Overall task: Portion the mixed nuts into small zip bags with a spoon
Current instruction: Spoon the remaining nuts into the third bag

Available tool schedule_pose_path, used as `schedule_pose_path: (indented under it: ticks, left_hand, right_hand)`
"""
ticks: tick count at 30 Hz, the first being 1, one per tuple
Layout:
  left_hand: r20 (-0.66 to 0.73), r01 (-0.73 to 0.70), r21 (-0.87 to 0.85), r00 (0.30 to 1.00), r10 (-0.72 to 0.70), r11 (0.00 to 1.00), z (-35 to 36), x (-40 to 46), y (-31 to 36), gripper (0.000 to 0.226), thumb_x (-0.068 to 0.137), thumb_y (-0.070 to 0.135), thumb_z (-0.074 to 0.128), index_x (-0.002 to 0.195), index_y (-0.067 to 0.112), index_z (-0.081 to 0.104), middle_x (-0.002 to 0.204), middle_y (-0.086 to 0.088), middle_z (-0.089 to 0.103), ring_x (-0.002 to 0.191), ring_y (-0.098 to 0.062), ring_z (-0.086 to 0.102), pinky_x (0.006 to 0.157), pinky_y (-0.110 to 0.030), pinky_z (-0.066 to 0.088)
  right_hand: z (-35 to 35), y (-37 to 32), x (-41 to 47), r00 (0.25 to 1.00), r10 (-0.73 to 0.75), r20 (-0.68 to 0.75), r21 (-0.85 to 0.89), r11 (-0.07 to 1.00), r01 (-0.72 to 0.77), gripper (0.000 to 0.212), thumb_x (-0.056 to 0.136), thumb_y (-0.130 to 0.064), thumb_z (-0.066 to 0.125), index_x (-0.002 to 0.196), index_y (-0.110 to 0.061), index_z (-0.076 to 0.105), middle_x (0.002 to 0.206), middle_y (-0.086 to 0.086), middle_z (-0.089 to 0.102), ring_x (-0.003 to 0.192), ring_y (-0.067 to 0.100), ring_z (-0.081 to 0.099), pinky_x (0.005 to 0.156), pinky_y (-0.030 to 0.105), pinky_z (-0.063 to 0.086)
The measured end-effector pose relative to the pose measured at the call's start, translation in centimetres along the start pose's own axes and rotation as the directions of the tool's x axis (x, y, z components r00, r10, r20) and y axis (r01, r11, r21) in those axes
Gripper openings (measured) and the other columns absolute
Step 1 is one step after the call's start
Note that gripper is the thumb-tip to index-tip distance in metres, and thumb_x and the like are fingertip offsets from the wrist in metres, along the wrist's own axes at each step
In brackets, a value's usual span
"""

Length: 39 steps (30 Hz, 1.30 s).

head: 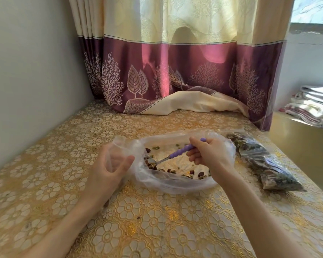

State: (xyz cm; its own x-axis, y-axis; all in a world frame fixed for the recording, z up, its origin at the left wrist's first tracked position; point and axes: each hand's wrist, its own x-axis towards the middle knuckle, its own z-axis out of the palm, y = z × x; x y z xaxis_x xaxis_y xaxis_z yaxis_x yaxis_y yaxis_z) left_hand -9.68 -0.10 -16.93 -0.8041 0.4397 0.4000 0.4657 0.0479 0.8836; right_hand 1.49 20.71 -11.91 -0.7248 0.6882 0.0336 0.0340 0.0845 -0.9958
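Note:
A large clear plastic bag (175, 180) lies open on the table with a few mixed nuts (192, 173) scattered inside. My right hand (208, 155) grips the purple handle of a spoon (179, 150), whose metal bowl sits among nuts at the bag's left inner side. My left hand (108, 169) holds the bag's left edge, with a small clear zip bag (117, 146) against its fingers. Several filled small zip bags (265, 161) lie in a row to the right.
The table has a gold floral cover (157, 220). A grey wall (26, 81) runs along the left. A purple and cream curtain (175, 75) hangs at the back, its hem lying on the table. Folded cloths (313, 105) sit on a ledge at far right.

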Motion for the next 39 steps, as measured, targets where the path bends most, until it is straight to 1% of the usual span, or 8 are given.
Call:
schedule_pose_path:
  ticks: [5, 10, 14, 21, 26, 31, 35, 39]
  left_hand:
    - [-0.016, -0.015, 0.098, 1.0, 0.017, 0.995, -0.2, 0.0, -0.2, 0.076, 0.06, 0.078, 0.056, 0.117, 0.028, 0.046, 0.096, 0.005, 0.068, 0.085, -0.009, 0.066, 0.071, -0.031, 0.055]
    - [0.003, -0.044, 0.186, 0.999, 0.044, 0.982, 0.1, -0.3, 0.1, 0.098, 0.056, 0.082, 0.056, 0.133, 0.025, 0.038, 0.105, 0.007, 0.063, 0.089, -0.006, 0.063, 0.078, -0.034, 0.055]
    - [0.027, -0.041, 0.194, 0.999, 0.037, 0.98, 0.2, -0.3, 0.2, 0.092, 0.06, 0.072, 0.06, 0.131, 0.018, 0.04, 0.114, -0.002, 0.06, 0.099, -0.015, 0.06, 0.086, -0.043, 0.052]
    - [0.029, -0.018, 0.202, 1.0, 0.013, 0.979, 0.1, -0.3, -0.2, 0.084, 0.062, 0.065, 0.063, 0.129, 0.019, 0.043, 0.118, 0.0, 0.059, 0.107, -0.019, 0.058, 0.091, -0.041, 0.05]
    - [0.019, 0.006, 0.106, 1.0, -0.008, 0.994, 0.3, -0.2, 0.2, 0.059, 0.06, 0.061, 0.064, 0.11, 0.032, 0.051, 0.097, 0.01, 0.065, 0.082, 0.004, 0.063, 0.059, -0.014, 0.051]
    - [-0.017, -0.012, 0.049, 1.0, 0.013, 0.999, 0.3, -0.3, 0.6, 0.042, 0.061, 0.053, 0.066, 0.097, 0.035, 0.052, 0.091, 0.008, 0.066, 0.078, 0.006, 0.062, 0.061, -0.004, 0.045]
    - [-0.063, -0.077, 0.051, 0.995, 0.08, 0.996, 0.1, -0.3, 0.9, 0.037, 0.066, 0.047, 0.067, 0.093, 0.025, 0.056, 0.083, 0.007, 0.066, 0.075, 0.003, 0.062, 0.062, -0.005, 0.045]
    - [-0.076, -0.092, 0.037, 0.993, 0.095, 0.995, -0.5, -0.1, 0.9, 0.038, 0.07, 0.048, 0.066, 0.095, 0.021, 0.056, 0.088, 0.007, 0.067, 0.077, -0.003, 0.065, 0.067, -0.019, 0.051]
  right_hand:
    - [-0.8, 0.4, 0.3, 0.995, 0.1, -0.006, 0.082, 0.992, -0.099, 0.059, 0.094, -0.01, 0.049, 0.038, -0.01, 0.066, 0.046, 0.002, 0.062, 0.038, 0.006, 0.049, 0.038, 0.015, 0.037]
    - [-1.6, 0.2, 0.5, 0.989, 0.142, -0.053, 0.128, 0.983, -0.134, 0.056, 0.094, -0.013, 0.051, 0.041, -0.008, 0.066, 0.045, 0.002, 0.061, 0.038, 0.007, 0.05, 0.039, 0.015, 0.04]
    - [-2.1, -0.3, 0.6, 0.987, 0.09, -0.133, 0.206, 0.977, -0.062, 0.032, 0.095, -0.014, 0.053, 0.066, -0.003, 0.063, 0.046, 0.002, 0.06, 0.039, 0.007, 0.051, 0.039, 0.016, 0.041]
    - [-1.1, -2.6, -0.9, 0.985, -0.107, -0.134, 0.266, 0.954, 0.14, 0.032, 0.094, -0.019, 0.057, 0.068, -0.002, 0.065, 0.053, 0.004, 0.063, 0.044, 0.01, 0.054, 0.04, 0.016, 0.042]
    - [1.6, -3.3, -2.9, 0.954, -0.3, 0.015, 0.2, 0.936, 0.291, 0.031, 0.094, -0.015, 0.057, 0.068, -0.001, 0.065, 0.052, 0.003, 0.065, 0.044, 0.011, 0.058, 0.041, 0.017, 0.045]
    - [2.3, -3.4, -3.5, 0.888, -0.443, 0.122, 0.192, 0.888, 0.417, 0.025, 0.093, -0.011, 0.057, 0.079, 0.01, 0.062, 0.057, 0.001, 0.068, 0.047, 0.013, 0.06, 0.043, 0.018, 0.048]
    - [1.8, -3.7, -3.3, 0.873, -0.475, 0.111, 0.207, 0.87, 0.447, 0.019, 0.093, -0.007, 0.055, 0.079, 0.004, 0.062, 0.059, 0.002, 0.067, 0.048, 0.013, 0.061, 0.045, 0.019, 0.049]
    - [0.2, -4.0, -2.6, 0.866, -0.5, 0.022, 0.218, 0.847, 0.484, 0.02, 0.094, -0.009, 0.054, 0.079, 0.0, 0.064, 0.059, 0.002, 0.067, 0.05, 0.014, 0.06, 0.046, 0.02, 0.049]
